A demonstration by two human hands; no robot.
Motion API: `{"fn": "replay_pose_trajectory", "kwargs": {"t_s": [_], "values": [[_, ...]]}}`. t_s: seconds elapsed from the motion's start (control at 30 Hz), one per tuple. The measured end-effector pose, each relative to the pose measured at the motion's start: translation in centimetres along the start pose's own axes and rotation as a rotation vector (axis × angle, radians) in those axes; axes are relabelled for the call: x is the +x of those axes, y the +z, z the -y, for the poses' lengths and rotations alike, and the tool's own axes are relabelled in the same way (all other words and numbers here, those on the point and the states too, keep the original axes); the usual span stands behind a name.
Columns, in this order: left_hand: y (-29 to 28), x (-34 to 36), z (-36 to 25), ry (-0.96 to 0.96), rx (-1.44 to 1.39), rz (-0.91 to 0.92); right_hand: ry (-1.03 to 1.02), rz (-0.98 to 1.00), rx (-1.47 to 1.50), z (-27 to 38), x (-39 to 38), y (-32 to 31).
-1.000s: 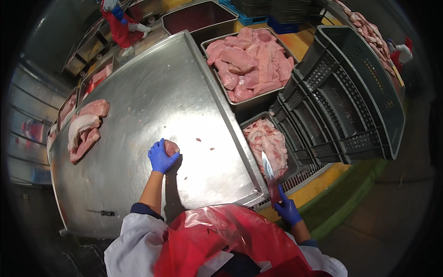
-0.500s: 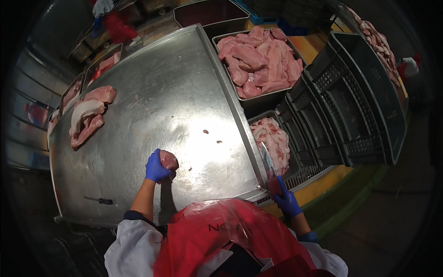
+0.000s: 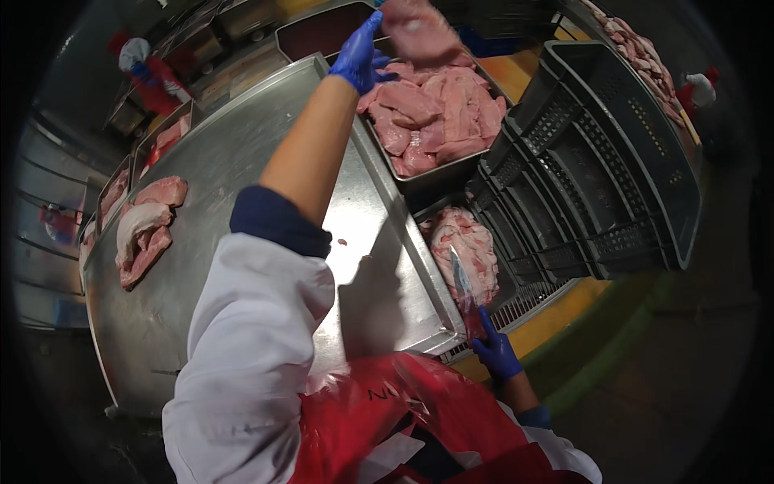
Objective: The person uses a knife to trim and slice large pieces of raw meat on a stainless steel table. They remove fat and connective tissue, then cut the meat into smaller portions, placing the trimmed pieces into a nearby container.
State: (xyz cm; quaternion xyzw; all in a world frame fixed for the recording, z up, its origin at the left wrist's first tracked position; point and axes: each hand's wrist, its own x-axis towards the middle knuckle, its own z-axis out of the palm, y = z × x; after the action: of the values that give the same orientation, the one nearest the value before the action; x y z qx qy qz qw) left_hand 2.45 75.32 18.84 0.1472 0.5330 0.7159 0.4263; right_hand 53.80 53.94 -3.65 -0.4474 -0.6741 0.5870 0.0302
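My left hand [image 3: 359, 58], blue-gloved, is raised high with its fingers apart, just left of a blurred meat piece [image 3: 420, 29] in the air over a steel bin of pink meat cuts [image 3: 435, 113]. My right hand [image 3: 497, 352], also gloved, grips a knife [image 3: 470, 310] low at the steel table's right edge, its blade over a crate of pale fatty trimmings [image 3: 474, 242]. On the left side of the steel table [image 3: 201, 169] lie several larger pieces of meat [image 3: 145, 234]. My left forearm and sleeve cross the table and hide part of it.
Dark plastic crates [image 3: 588, 161] stand at the right beside the bins. Smaller meat trays [image 3: 165, 137] line the far left edge. Co-workers [image 3: 153, 81] [image 3: 697, 93] are at the back left and far right, with more meat [image 3: 633, 44] at the upper right.
My left hand has swung from the table up to the meat bin and let go of the piece it held, which is now in the air. My right hand stays low with the knife.
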Motion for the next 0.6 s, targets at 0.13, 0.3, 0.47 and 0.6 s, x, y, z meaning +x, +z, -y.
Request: {"fn": "replay_pose_trajectory", "kwargs": {"t_s": [0.13,0.3,0.47,0.6], "values": [[-2.1,2.5,7.8,0.146,0.396,-0.120,0.081,-0.159,0.016,-1.6,-1.6,-0.6],[-20.5,-7.1,24.1,0.161,0.545,-0.089,0.070,-0.113,-0.017,-4.4,-2.4,-0.1],[-35.3,-27.4,27.8,0.136,0.669,-0.302,-0.020,0.015,-0.138,-2.3,0.1,1.4],[-47.1,-38.3,27.6,0.162,0.826,-0.506,-0.374,0.088,-0.277,-0.3,5.7,4.7]]}}
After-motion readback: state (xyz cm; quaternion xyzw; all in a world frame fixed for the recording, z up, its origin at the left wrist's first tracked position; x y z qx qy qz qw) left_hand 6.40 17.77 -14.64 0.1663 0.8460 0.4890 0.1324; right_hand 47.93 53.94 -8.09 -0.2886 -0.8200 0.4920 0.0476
